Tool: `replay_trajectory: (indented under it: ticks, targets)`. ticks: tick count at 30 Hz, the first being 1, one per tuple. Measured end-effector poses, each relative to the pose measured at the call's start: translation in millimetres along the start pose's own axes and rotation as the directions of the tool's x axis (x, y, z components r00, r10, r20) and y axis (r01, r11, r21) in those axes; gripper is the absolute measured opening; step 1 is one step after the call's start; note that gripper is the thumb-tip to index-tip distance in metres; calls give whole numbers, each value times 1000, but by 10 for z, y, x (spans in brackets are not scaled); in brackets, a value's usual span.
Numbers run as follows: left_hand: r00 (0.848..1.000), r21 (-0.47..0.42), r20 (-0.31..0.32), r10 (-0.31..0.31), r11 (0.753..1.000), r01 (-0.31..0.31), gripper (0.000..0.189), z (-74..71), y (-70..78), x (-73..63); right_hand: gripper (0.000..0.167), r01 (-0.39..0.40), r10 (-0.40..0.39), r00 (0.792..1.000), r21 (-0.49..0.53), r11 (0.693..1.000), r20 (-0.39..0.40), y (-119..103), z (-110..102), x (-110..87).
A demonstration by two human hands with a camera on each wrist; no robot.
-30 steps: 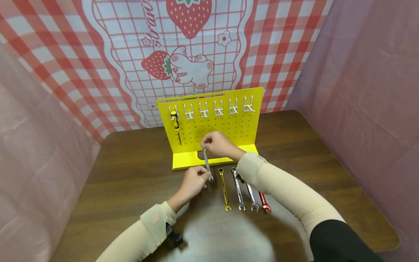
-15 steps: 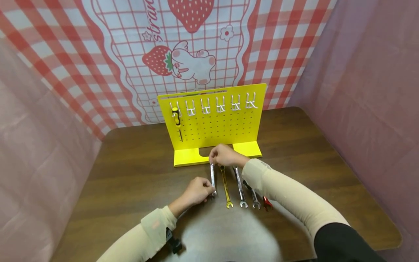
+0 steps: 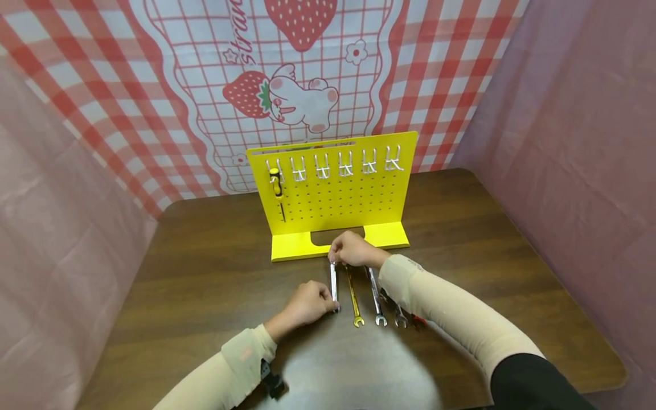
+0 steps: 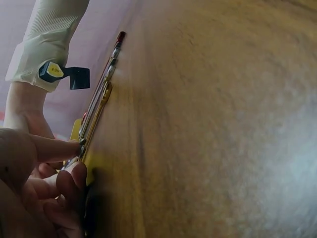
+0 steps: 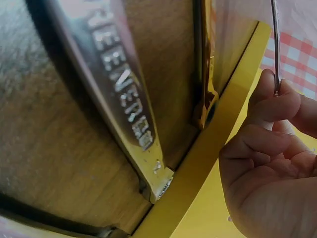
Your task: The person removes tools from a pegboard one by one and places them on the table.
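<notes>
- The brown table [image 3: 205, 273] is carrying a yellow pegboard stand [image 3: 333, 199] and a row of wrenches.
- The right hand [image 3: 351, 249] is pinching the silver wrench [image 3: 334, 283] at its far end; the left hand [image 3: 307, 303] is pinching its near end.
- The wrench is lying just beside the gold wrench [image 3: 353, 296]; a sideways slip could knock that row askew.

The silver wrench [image 3: 334, 286] is a slim, shiny metal one, lying lengthwise away from the person on the wooden table, leftmost in the row of wrenches and just beside the gold one. Its far end sits close to the yellow rack's base, and each end is pinched by a hand, so they're mostly hidden.
</notes>
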State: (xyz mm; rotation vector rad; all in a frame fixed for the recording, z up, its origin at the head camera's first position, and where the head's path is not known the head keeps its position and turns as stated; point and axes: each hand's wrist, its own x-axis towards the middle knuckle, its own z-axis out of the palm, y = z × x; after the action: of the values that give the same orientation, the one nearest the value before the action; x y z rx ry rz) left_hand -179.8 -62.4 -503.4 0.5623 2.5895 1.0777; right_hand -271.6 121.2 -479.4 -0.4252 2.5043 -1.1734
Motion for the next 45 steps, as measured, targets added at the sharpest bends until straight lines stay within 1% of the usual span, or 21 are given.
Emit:
replay_trajectory:
  ticks: [4, 9, 11, 15, 19, 21, 27, 33, 40, 43, 45]
  targets:
    - [1000, 46, -2, 27, 999, -27, 26, 17, -23, 0, 11, 5, -5, 1000, -15, 1000, 10, 10, 26, 8]
    - [999, 101, 0, 37, 994, -37, 28, 28, -12, -9, 9, -5, 6, 1000, -41, 999, 14, -7, 56, 2]
    - [1000, 115, 3, 24, 993, -24, 28, 29, 0, -8, 10, -9, 9, 1000, -74, 997, 4, -3, 66, 3]
    - [1000, 139, 0, -2, 990, 2, 29, 30, 7, -4, 13, 8, -9, 1000, -181, 983, -4, 18, 99, 19]
    - [1000, 166, -6, 1, 986, 0, 31, 37, 5, -4, 16, 27, -24, 1000, -272, 962, 12, 24, 143, 25]
    - [1000, 175, -7, 7, 985, -5, 31, 39, 8, -7, 18, 25, -20, 1000, -298, 954, 21, 13, 159, 17]
    - [1000, 172, -6, 11, 985, -10, 31, 47, 18, -10, 21, 26, -9, 999, -354, 935, 49, -5, 186, -14]
    - [1000, 172, -12, 11, 985, -9, 31, 48, 26, -5, 23, 46, -22, 998, -394, 918, 66, -61, 172, -64]
    - [1000, 168, -10, -3, 986, 5, 31, 50, 26, -8, 24, 58, -27, 996, -397, 916, 82, -80, 170, -89]
    - [1000, 164, -5, 0, 986, 1, 31, 48, 18, -5, 23, 61, -32, 996, -402, 914, 79, -72, 171, -84]
    - [1000, 145, -2, 11, 989, -11, 30, 47, 5, -2, 23, 62, -32, 996, -405, 912, 80, -72, 167, -82]
